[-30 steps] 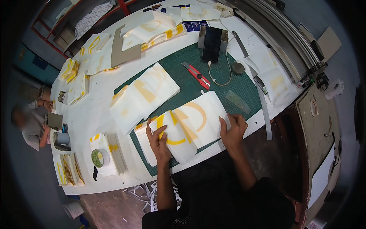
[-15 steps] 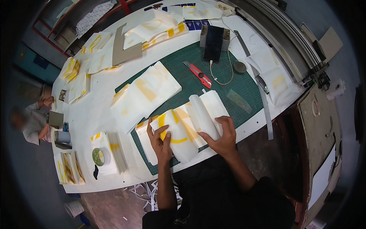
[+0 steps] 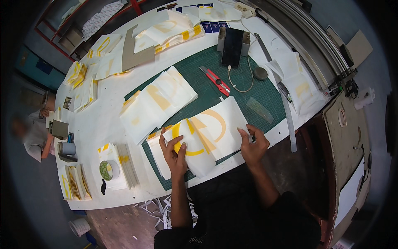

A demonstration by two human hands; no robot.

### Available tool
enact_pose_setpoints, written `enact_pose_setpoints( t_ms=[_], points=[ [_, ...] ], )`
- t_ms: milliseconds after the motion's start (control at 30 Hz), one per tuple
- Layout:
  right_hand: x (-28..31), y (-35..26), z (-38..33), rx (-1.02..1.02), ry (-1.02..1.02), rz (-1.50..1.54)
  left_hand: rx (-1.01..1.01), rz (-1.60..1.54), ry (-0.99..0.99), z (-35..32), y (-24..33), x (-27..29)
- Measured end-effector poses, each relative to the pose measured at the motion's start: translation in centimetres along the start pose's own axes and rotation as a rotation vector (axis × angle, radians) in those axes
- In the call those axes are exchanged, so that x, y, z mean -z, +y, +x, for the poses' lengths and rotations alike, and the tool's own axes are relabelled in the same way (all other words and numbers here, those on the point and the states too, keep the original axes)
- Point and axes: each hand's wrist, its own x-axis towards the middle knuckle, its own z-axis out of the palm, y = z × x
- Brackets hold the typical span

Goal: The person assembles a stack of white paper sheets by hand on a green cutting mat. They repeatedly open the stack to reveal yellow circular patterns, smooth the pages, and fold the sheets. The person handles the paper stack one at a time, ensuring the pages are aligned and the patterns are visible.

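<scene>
A stack of white paper sheets with yellow and pale orange print lies unfolded on the green cutting mat [image 3: 207, 79]. My left hand [image 3: 175, 157] grips the curled sheets [image 3: 191, 139] on the left, its thumb and fingers on the bold yellow print. The right-hand sheet [image 3: 222, 124] rests flat, showing a pale orange curved shape. At its right edge my right hand [image 3: 253, 147] is closed, thumb and fingertips pinching the paper border. Beyond the stack lies another pile of printed sheets [image 3: 159, 99]. A red box cutter [image 3: 215, 81] is on the mat above my hands.
A phone [image 3: 233, 47] with a cable leans on grey blocks. Near it are a dark round tin [image 3: 260, 73] and a metal ruler [image 3: 290, 124]. A tape roll [image 3: 106, 170] sits on paper at left. Another person [image 3: 37, 133] works at the far left.
The sheet that was curled up in my right hand now lies flat toward the right. My right hand has moved slightly right; my left hand has stayed put.
</scene>
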Motion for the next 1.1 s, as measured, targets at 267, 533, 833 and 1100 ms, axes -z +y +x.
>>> enact_pose_setpoints(
  t_ms=[267, 533, 833, 1100],
  points=[
    [0.2, 1.6, 0.2, -0.177, -0.062, 0.013, -0.005, -0.008, 0.002, 0.0, -0.1, 0.0],
    [-0.1, 3.1, -0.3, 0.025, -0.078, -0.088, 0.012, -0.021, 0.035, 0.0, 0.0, -0.4],
    [0.9, -1.1, -1.2, 0.329, -0.29, -0.008, -0.004, -0.009, 0.024, 0.0, -0.1, -0.3],
    [0.0, -0.8, -2.1, 0.209, -0.423, -0.229, -0.002, -0.006, -0.001, -0.1, -0.2, 0.0]
  ],
)
